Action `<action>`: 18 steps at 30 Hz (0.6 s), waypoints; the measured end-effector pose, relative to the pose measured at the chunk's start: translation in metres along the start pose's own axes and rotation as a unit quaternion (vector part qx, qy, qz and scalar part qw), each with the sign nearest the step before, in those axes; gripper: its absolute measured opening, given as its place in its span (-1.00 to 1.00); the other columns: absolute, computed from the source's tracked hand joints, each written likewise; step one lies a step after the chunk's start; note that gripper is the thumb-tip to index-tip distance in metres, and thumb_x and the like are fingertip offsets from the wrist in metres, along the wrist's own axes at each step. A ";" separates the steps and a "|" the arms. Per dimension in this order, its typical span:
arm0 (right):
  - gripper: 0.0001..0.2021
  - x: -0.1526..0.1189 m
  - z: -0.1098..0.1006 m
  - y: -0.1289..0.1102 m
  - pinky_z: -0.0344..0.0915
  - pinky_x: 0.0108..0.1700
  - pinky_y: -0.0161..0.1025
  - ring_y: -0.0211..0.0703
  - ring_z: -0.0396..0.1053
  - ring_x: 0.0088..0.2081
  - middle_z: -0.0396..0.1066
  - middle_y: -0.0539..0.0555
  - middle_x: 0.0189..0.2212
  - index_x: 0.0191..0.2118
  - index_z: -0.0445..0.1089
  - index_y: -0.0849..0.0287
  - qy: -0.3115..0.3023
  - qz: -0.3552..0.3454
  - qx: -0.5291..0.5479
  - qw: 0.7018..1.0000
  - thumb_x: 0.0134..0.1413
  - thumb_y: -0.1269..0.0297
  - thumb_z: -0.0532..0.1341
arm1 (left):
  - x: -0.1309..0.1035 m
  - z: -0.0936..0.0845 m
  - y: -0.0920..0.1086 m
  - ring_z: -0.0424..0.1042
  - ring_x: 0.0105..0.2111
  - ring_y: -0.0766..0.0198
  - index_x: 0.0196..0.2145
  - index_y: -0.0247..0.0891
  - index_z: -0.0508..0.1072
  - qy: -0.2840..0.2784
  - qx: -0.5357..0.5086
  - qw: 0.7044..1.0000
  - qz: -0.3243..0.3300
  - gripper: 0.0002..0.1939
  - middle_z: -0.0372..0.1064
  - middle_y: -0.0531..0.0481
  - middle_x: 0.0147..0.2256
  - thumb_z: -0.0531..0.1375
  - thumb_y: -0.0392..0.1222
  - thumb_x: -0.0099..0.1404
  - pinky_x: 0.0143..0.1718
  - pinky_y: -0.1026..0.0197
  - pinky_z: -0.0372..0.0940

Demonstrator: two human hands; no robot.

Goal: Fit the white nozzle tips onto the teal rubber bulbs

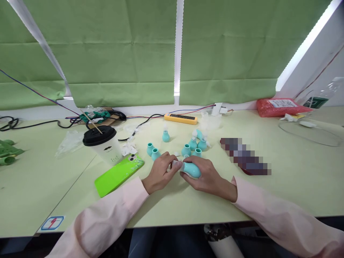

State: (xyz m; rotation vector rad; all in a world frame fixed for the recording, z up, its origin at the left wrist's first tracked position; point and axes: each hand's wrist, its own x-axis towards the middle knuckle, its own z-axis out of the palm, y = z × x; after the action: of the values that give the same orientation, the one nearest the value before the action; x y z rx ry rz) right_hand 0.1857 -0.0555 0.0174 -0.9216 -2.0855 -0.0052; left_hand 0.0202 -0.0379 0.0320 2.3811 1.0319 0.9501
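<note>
My right hand (pixel 205 174) is wrapped round a teal bulb-shaped piece (pixel 192 170), which lies tilted with its narrow end to the left. At that end, the fingers of my left hand (pixel 162 171) pinch a clear, whitish tip (pixel 177 163). Just behind my hands stand several small teal bulb-shaped pieces, among them an open-topped one (pixel 186 150) and another (pixel 155 154) beside my left fingers. Farther back, a single teal piece (pixel 166 136) has a clear top. Some pieces are partly hidden by my hands.
On the left are a lidded paper cup (pixel 109 148) with a stick and a green phone (pixel 116 176). A yellow power strip (pixel 180 118) and cables lie at the back. To the right are a pixelated dark item (pixel 245 157) and a red package (pixel 281 106).
</note>
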 end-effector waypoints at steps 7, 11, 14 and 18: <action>-0.93 0.002 0.002 0.000 0.17 -0.47 -0.35 -0.29 0.26 -0.50 0.31 0.01 -0.54 -0.38 0.23 0.20 -0.033 -0.025 0.057 0.998 -0.08 0.37 0.09 | 0.004 0.009 0.004 -0.15 -0.69 0.48 -0.72 -0.28 0.00 -0.109 -0.337 0.922 -0.156 -0.57 -0.18 0.17 -0.72 -0.10 0.03 0.17 -0.65 0.32 -0.17; -0.91 0.006 -0.002 -0.003 0.18 -0.47 -0.36 -0.30 0.24 -0.51 0.30 0.00 -0.55 -0.40 0.22 0.19 -0.043 -0.020 0.101 0.994 -0.11 0.34 0.14 | 0.006 0.007 0.000 -0.19 -0.74 0.52 -0.75 -0.28 0.01 -0.146 -0.455 0.857 -0.194 -0.57 -0.16 0.18 -0.78 -0.04 0.02 0.13 -0.68 0.32 -0.25; -0.90 0.007 -0.008 -0.004 0.20 -0.44 -0.35 -0.30 0.25 -0.49 0.30 0.00 -0.53 -0.37 0.22 0.17 -0.044 -0.025 0.119 0.992 -0.10 0.34 0.14 | 0.008 0.001 -0.004 -0.20 -0.76 0.50 -0.76 -0.26 -0.06 -0.164 -0.549 0.791 -0.214 -0.56 -0.22 0.18 -0.83 -0.10 0.00 0.16 -0.72 0.34 -0.21; -0.87 0.013 -0.025 0.002 0.22 -0.38 -0.30 -0.27 0.24 -0.46 0.27 0.00 -0.49 -0.39 0.19 0.15 0.021 0.016 0.131 0.991 -0.12 0.29 0.15 | 0.010 -0.008 -0.004 -0.02 -0.72 0.47 -0.71 -0.28 0.03 -0.114 -0.588 0.772 -0.212 -0.58 -0.09 0.15 -0.79 -0.08 0.04 0.16 -0.72 0.39 -0.01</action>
State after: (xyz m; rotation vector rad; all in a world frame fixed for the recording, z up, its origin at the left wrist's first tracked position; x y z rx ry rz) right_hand 0.1996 -0.0534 0.0426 -0.7863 -1.9748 0.2579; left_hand 0.0175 -0.0275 0.0395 1.0980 0.5298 0.7422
